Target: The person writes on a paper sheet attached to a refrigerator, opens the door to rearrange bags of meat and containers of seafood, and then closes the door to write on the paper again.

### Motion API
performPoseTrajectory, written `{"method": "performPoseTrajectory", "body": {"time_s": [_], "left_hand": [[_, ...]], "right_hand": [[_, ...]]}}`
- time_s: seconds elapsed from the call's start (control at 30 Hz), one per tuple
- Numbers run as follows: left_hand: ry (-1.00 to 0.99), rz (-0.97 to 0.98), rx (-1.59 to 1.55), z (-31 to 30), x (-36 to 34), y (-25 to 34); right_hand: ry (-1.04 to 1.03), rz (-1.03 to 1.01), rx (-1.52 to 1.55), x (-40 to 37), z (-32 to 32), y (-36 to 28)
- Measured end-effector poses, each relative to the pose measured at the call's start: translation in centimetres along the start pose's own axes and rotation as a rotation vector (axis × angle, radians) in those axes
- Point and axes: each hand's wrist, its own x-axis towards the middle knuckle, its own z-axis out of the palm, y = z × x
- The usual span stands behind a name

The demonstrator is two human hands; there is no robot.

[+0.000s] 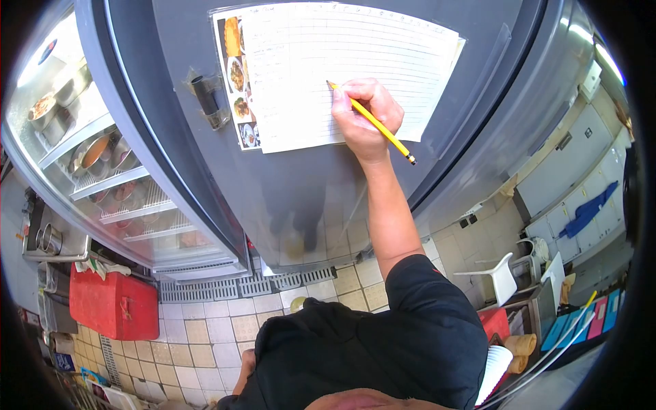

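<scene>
Fridge door [307, 184] w/ lined sheet [328, 61] + photo strip [237, 78] on it.

Yel. pencil [383, 134], tip on sheet [328, 61].

The grey door [321, 184] is bare below the ruled sheet [328, 61] and to its right — smooth, flat room where a hand can slide. Over the sheet's lower right part, the right hand [363, 117] and its pencil [377, 126] block the way. Against the sheet's left edge lies a strip of food photos [236, 82]; just left of that a small dark clip [208, 101] juts out. Far left of the sheet, shelves [109, 181] packed with pots leave only narrow gaps — well below the sheet, tiled floor [205, 342] lies open.
</scene>
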Motion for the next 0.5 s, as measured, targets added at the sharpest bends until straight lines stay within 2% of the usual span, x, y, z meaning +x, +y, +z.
{"method": "performPoseTrajectory", "body": {"time_s": [0.17, 0.27, 0.37, 0.5], "left_hand": [[0.061, 0.005, 0.222, -0.6, 0.0, 0.8], [0.022, -0.021, 0.044, -0.7, -0.2, 0.8], [0.042, -0.005, 0.15, -0.9, -0.2, 1.2], [0.017, -0.013, 0.089, -1.0, -0.3, 1.6]], "right_hand": [[0.031, 0.013, 0.007, 0.0, 0.2, 0.0], [0.027, 0.002, -0.008, 0.0, 0.2, 0.1], [0.026, 0.0, -0.022, 0.0, 0.2, 0.1], [0.009, -0.004, -0.017, 0.0, 0.0, 0.1]]}}
